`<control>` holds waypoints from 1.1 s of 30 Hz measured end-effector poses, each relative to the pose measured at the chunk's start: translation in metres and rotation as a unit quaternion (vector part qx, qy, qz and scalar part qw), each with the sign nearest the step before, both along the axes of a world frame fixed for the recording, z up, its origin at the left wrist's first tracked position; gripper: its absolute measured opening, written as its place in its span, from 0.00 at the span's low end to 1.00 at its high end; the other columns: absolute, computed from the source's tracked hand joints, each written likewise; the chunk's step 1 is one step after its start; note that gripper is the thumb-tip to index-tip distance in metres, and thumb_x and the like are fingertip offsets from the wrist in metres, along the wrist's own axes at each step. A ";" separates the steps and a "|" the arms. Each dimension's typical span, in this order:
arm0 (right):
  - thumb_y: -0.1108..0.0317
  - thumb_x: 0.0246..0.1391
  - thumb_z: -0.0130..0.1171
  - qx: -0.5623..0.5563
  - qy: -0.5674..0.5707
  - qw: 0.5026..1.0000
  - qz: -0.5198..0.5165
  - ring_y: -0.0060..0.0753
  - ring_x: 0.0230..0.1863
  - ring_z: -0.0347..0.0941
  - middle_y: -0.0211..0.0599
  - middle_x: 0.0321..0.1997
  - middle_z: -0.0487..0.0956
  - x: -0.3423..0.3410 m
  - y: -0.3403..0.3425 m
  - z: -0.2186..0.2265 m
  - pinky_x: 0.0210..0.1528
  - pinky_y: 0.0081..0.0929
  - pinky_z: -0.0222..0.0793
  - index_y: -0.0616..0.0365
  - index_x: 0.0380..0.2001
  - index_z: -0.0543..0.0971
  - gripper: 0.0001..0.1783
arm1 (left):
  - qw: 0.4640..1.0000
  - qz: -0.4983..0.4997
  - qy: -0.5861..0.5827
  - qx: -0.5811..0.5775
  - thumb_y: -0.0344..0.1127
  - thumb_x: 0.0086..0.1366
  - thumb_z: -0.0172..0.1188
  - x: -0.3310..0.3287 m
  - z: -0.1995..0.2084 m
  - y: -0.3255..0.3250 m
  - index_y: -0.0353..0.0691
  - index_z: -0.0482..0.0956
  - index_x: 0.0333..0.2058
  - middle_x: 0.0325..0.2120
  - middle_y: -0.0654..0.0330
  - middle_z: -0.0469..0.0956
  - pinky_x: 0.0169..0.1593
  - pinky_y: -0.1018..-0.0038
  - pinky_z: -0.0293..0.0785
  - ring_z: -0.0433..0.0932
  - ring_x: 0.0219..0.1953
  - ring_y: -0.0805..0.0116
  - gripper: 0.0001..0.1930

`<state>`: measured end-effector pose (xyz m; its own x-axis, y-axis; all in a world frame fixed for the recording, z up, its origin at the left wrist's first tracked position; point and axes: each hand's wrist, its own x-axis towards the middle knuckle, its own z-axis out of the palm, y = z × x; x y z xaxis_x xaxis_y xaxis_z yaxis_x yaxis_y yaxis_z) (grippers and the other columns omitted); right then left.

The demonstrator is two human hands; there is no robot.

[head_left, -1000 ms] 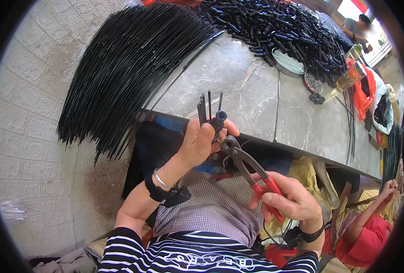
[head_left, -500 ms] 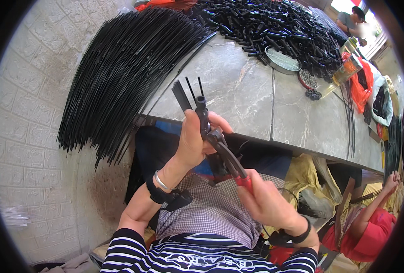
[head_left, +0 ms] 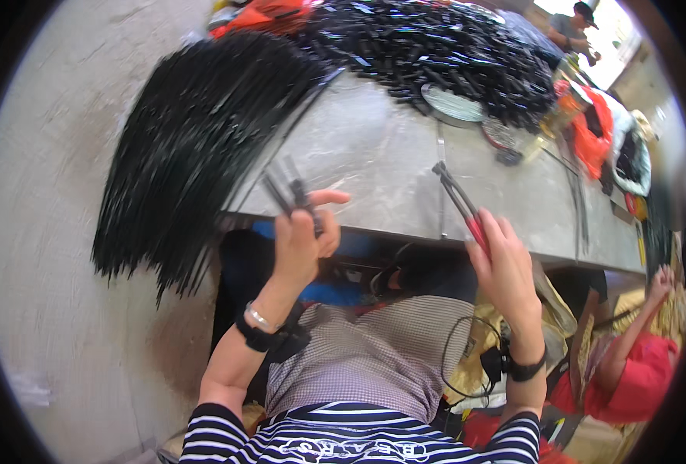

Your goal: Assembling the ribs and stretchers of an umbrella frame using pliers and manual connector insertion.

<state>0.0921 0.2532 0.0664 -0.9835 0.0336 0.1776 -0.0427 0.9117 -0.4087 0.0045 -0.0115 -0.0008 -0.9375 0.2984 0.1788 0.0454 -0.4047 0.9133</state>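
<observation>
My left hand (head_left: 296, 246) is closed around a black tubular part with thin rods (head_left: 301, 198); the rods stick up past the fingers and are smeared by motion. The index finger points out to the right. On the other side, my right hand (head_left: 507, 267) grips long pincers (head_left: 459, 197) by their red handles, with the dark jaws up over the table (head_left: 381, 170). A gap separates the pincers from the part. To the left of my left hand lies a big bundle of thin black rods (head_left: 196, 147), fanned over the table's edge.
A heap of short black tubes (head_left: 435, 58) covers the table's far side. Before it stand a round dish of pale thin pieces (head_left: 455, 116) and a smaller dish (head_left: 501, 133). Bags (head_left: 596, 139) stand at right. Another person's arm (head_left: 640, 317) is at far right, a second person (head_left: 571, 32) beyond.
The pincers have come away from the part, and my right hand has moved up and right with them. My left hand has shifted left, still holding the part. The view has shifted slightly.
</observation>
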 end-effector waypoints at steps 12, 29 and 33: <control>0.71 0.49 0.61 -0.264 0.281 0.910 0.152 0.35 0.33 0.74 0.42 0.34 0.77 0.022 0.000 0.064 0.32 0.25 0.69 0.59 0.36 0.80 0.09 | 0.995 -0.034 0.083 0.034 0.66 0.66 0.41 0.012 0.007 -0.017 0.37 0.73 0.42 0.10 0.73 0.51 0.16 0.82 0.49 0.51 0.11 0.82 0.32; 0.78 0.43 0.60 -0.534 0.438 0.662 0.289 0.32 0.27 0.71 0.38 0.26 0.74 0.125 -0.019 0.088 0.25 0.26 0.68 0.62 0.21 0.74 0.04 | 0.998 -0.034 0.032 0.042 0.65 0.66 0.44 0.021 -0.016 -0.021 0.38 0.73 0.38 0.09 0.72 0.53 0.16 0.81 0.49 0.52 0.11 0.81 0.30; 0.79 0.44 0.60 -0.548 0.421 0.661 0.291 0.33 0.27 0.72 0.39 0.26 0.75 0.145 -0.010 0.080 0.25 0.27 0.68 0.63 0.22 0.75 0.03 | 0.998 -0.028 0.033 0.051 0.65 0.66 0.44 0.021 -0.015 -0.020 0.38 0.73 0.37 0.09 0.73 0.52 0.16 0.82 0.49 0.52 0.11 0.82 0.30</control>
<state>0.2372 0.2432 0.1468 -0.4532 0.2549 0.8542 -0.8900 -0.1835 -0.4174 0.0251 -0.0319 -0.0162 -0.9047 0.3278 0.2721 0.0787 -0.4990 0.8630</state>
